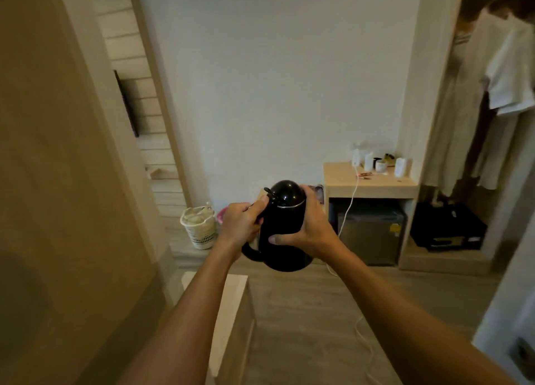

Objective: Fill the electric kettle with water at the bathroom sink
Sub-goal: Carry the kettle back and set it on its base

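Wood-floored room (kettle in hands)

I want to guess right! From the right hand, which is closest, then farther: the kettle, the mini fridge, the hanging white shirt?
1. Kettle: held in the right hand.
2. Mini fridge: lower right, under the shelf.
3. White shirt: far upper right, hanging.

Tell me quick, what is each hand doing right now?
Left hand: closed on the handle of the black kettle, thumb up by the lid.
Right hand: closed around the kettle's body.
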Demonstrator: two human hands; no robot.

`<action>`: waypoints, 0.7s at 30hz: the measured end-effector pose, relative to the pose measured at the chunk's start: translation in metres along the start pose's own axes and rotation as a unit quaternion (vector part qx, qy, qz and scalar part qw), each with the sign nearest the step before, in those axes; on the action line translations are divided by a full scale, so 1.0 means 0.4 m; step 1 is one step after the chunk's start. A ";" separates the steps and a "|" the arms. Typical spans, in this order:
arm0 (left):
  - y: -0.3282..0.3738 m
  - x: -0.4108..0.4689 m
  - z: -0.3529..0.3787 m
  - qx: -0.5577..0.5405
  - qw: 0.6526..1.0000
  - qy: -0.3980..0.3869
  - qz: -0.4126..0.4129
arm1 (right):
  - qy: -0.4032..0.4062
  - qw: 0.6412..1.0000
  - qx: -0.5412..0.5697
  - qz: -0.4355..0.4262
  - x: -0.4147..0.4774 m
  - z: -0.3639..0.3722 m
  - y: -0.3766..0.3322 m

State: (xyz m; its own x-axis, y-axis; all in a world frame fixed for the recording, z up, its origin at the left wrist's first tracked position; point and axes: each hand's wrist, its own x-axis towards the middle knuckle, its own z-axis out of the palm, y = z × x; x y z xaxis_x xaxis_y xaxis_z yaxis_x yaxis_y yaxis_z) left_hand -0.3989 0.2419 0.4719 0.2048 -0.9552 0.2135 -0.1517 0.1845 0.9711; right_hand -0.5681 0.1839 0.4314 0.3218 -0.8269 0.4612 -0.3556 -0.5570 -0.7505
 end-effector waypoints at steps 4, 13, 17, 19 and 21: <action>-0.095 0.132 -0.021 0.005 1.000 0.017 -0.005 | -0.037 0.999 0.017 -0.004 0.136 0.083 0.115; -0.339 0.503 -0.126 -0.009 0.993 0.097 -0.063 | -0.134 0.991 0.028 -0.010 0.534 0.307 0.364; -0.415 0.642 -0.187 0.011 0.989 0.117 -0.092 | -0.173 0.984 0.040 -0.013 0.678 0.417 0.438; -0.448 0.688 -0.224 0.012 0.986 0.125 -0.108 | -0.192 0.980 0.046 -0.018 0.731 0.474 0.463; -0.478 0.716 -0.264 0.011 0.984 0.125 -0.124 | -0.209 0.976 0.050 -0.020 0.778 0.525 0.476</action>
State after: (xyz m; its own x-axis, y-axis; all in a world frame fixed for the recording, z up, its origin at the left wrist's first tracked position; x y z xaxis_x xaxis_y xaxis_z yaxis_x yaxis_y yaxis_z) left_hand -0.2093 -0.0426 0.3585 0.4697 -0.8828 -0.0079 -0.0876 -0.0555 0.9946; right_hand -0.3514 -0.1630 0.3327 0.6712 -0.6890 0.2734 -0.2543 -0.5605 -0.7882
